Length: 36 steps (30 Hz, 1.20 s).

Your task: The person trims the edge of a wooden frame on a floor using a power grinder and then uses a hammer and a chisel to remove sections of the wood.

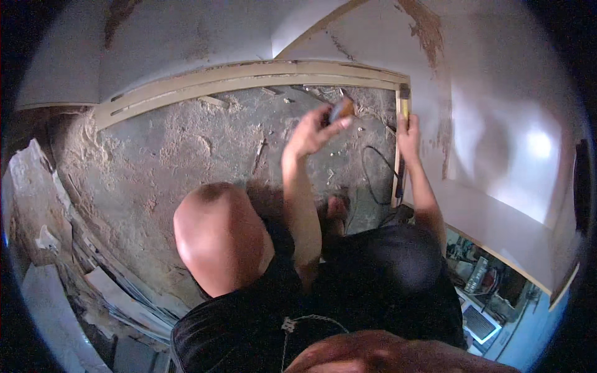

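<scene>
The short tool with a yellow handle and a dark, blocky end (405, 107) lies in the person's right hand (408, 132), fingers closed around the handle; it looks stiff and moderately light, best taken by the yellow part. To that hand's left, the person's left hand (309, 132) grips a blurred orange-and-grey object (341, 110), probably firm, its kind unclear. Beyond both hands runs a pale, slotted wooden frame (249, 75), likely rigid and splintery. A thin black cable loop (365, 163) lies nearer the person, between the hands, on the dusty grey floor (168, 143).
</scene>
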Available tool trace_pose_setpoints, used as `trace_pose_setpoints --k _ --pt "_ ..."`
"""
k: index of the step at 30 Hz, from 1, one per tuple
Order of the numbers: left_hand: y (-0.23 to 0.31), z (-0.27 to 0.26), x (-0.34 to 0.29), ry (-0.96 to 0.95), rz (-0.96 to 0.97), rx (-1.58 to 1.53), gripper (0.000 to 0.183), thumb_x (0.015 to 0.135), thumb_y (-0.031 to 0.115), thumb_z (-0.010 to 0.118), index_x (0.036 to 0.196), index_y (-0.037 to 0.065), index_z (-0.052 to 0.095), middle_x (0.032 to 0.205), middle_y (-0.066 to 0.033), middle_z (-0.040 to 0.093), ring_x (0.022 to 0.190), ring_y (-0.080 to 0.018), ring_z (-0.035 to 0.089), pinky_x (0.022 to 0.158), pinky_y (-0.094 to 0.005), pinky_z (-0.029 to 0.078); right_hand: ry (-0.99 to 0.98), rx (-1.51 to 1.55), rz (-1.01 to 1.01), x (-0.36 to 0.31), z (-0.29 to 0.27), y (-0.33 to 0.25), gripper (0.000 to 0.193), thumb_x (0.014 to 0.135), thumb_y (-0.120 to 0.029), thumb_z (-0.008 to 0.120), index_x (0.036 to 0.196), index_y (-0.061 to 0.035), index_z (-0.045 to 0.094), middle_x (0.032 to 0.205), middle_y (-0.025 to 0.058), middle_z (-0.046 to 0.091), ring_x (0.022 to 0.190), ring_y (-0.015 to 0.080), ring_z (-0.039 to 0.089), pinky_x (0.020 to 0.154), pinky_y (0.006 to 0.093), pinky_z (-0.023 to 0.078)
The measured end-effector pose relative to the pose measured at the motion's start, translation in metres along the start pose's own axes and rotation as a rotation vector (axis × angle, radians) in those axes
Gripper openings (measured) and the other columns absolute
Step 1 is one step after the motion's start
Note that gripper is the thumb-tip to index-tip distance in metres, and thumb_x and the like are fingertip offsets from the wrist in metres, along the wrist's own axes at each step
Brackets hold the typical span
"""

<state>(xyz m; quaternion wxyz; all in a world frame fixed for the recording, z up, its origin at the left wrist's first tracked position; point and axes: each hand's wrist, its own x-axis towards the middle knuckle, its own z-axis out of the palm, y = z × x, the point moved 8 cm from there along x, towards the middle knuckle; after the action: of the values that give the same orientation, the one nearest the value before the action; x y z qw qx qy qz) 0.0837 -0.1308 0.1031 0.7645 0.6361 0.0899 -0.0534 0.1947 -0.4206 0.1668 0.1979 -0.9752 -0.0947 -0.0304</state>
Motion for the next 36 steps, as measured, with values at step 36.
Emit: trace_pose_setpoints --k 36 --pt "-0.005 -0.267 0.010 1.416 0.547 -0.632 0.012 0.087 0.008 0.069 0.086 -0.001 0.061 0.071 -0.0107 0.062 0.052 -0.0181 0.059 0.042 -0.0320 0.049 -0.635 0.278 -0.272 0.032 0.075 -0.199 0.024 0.090 -0.020 0.065 0.100 0.0011 0.066 0.082 0.0106 0.067 0.071 0.0188 0.063 0.066 0.0303 0.048"
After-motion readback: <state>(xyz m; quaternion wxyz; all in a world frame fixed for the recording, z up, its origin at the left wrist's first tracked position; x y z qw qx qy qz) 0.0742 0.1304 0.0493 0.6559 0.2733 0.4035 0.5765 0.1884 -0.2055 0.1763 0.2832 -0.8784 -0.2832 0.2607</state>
